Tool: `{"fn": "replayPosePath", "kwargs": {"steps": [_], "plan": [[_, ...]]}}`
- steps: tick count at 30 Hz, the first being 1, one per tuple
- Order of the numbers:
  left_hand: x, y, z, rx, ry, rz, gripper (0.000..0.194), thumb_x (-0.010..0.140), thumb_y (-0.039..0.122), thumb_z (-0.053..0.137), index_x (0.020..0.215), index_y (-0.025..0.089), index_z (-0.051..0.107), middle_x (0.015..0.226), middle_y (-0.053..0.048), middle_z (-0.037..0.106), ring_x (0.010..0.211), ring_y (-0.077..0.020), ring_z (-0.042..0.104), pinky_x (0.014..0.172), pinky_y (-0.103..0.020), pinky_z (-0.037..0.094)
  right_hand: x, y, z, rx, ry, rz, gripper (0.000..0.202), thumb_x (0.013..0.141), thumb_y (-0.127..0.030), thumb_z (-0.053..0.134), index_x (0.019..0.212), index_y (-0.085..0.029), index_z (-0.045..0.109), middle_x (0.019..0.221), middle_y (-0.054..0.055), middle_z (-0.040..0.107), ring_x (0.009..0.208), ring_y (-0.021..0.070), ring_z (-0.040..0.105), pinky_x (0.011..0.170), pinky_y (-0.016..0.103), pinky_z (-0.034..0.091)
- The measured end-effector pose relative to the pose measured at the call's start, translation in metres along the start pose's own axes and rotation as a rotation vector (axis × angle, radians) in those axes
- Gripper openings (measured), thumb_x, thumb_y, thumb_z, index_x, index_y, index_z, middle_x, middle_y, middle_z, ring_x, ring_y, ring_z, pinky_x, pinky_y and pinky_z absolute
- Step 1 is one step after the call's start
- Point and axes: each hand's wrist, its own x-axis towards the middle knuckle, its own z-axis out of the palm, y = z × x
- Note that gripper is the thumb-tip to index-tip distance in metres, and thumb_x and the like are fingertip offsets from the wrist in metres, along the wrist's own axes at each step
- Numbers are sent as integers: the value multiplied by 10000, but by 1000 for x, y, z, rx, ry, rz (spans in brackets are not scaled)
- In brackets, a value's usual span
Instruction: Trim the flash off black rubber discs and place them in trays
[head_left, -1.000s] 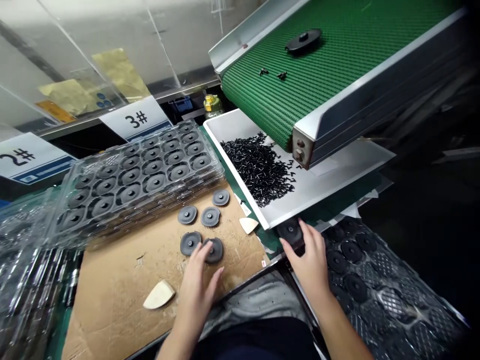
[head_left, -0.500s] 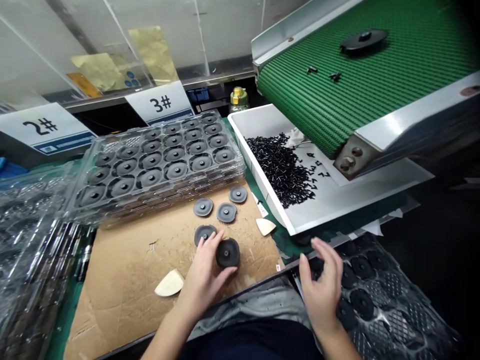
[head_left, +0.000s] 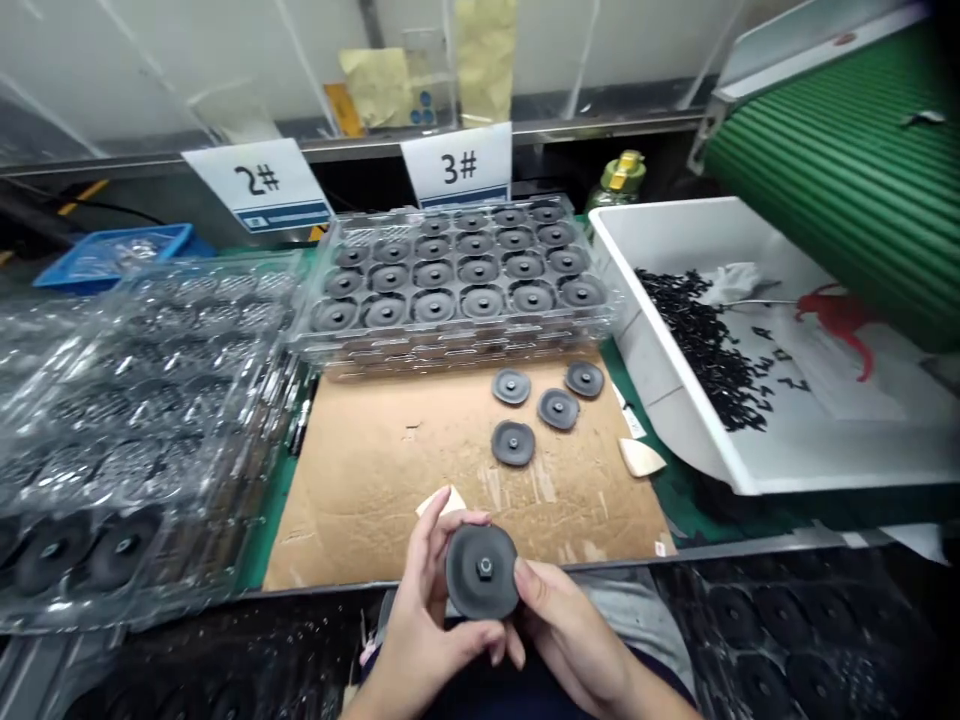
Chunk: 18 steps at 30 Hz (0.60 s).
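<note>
Dark-grey round disc (head_left: pixel 474 594) | left hand (head_left: pixel 426 608) and right hand (head_left: pixel 571 628) curled closed on its rim, likely so the raised centre stud (head_left: pixel 486 568) shows | brown cardboard sheet (head_left: pixel 375 480) beyond

A pale grey wall (head_left: pixel 180 60) – crossed by lighter upright streaks – stands behind the green-topped bench (head_left: pixel 795 510). Yellow paper (head_left: pixel 486 60) hangs on it, above a narrow metal ledge (head_left: pixel 585 130). Light falls softly on the wall – the space under the ledge is dark.
</note>
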Motion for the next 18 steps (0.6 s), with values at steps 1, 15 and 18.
{"fn": "replayPosePath", "kwargs": {"steps": [1, 15, 18], "plan": [[-2, 0, -6, -126, 38, -70, 940, 524, 292, 806, 1335, 309, 330, 1135, -87, 606, 1017, -264, 578, 804, -303, 487, 6, 2, 10, 47, -21, 21, 534, 861, -611, 314, 758, -133, 529, 565, 24, 507, 465, 104, 449, 456, 212, 336], [-11, -8, -92, -818, 188, -178, 597, 624, 386, 727, 1175, 224, 564, 1233, -91, 596, 1219, -276, 454, 1068, -354, 290, 79, 12, 6, -1270, 311, -315, 358, 860, -374, 490, 1177, -217, 550, 941, 80, 537, 698, 190, 585, 595, 324, 494], [-10, 0, -100, -879, 184, -182, 542, 675, 364, 689, 1187, 252, 551, 1226, -86, 600, 1192, -315, 475, 1045, -425, 328, 87, 32, 3, -1294, 273, -367, 279, 867, -337, 482, 1084, -207, 598, 1036, 116, 529, 874, 240, 582, 705, 377, 502]]}}
